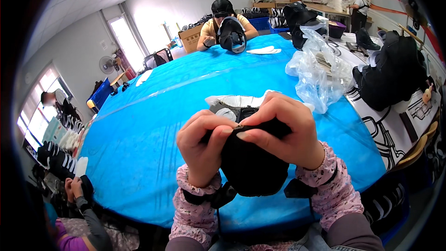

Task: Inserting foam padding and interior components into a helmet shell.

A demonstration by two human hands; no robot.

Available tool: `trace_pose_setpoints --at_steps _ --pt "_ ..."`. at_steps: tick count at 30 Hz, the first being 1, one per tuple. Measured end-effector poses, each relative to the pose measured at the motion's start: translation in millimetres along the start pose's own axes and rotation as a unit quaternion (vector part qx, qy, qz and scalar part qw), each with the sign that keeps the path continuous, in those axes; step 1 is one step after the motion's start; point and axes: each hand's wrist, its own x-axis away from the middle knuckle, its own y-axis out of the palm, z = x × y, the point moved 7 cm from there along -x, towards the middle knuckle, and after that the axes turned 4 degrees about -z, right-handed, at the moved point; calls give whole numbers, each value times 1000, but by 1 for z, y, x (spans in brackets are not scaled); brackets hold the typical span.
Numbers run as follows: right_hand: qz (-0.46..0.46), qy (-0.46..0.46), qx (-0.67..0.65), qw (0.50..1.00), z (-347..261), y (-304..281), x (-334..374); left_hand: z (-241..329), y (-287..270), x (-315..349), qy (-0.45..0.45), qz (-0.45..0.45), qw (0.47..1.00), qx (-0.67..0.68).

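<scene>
A black shoe upper (254, 169) with a pale whitish part at its far end is held up in front of me, over the near side of the table. My left hand (200, 145) pinches its top edge between thumb and fingers. Right beside it, my right hand (290, 132) grips the same edge, and the thumbs and forefingers almost meet there. Between the fingertips shows a small brownish bit of the edge, too small to make out. Behind the hands, the far part of the upper is partly hidden.
A blue cover (139, 158) lies over the table. At right are a clear plastic bag (320, 72) and a heap of black uppers (392, 69). White insoles (264, 50) lie near a person (223, 23) across the table, who handles another upper. Someone's hands (73, 188) work at lower left.
</scene>
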Motion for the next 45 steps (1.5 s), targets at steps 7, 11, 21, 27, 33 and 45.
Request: trace_pose_setpoints --at_steps 7,11,21,27,33,45 --pt "-43 6 52 998 10 1 4 -3 -5 3 -40 44 998 -2" --pt "-7 -10 14 1000 8 0 5 -9 -22 2 -43 128 985 104" --pt "21 56 -48 997 17 2 7 23 10 -14 64 -97 983 -141" --pt "61 -1 -4 998 9 -1 6 20 11 -13 43 -106 981 -156" --pt "25 -61 105 992 -11 -2 1 24 13 -9 57 -62 985 -152" --pt "24 -79 79 993 -27 8 8 51 15 6 146 -111 975 -126"
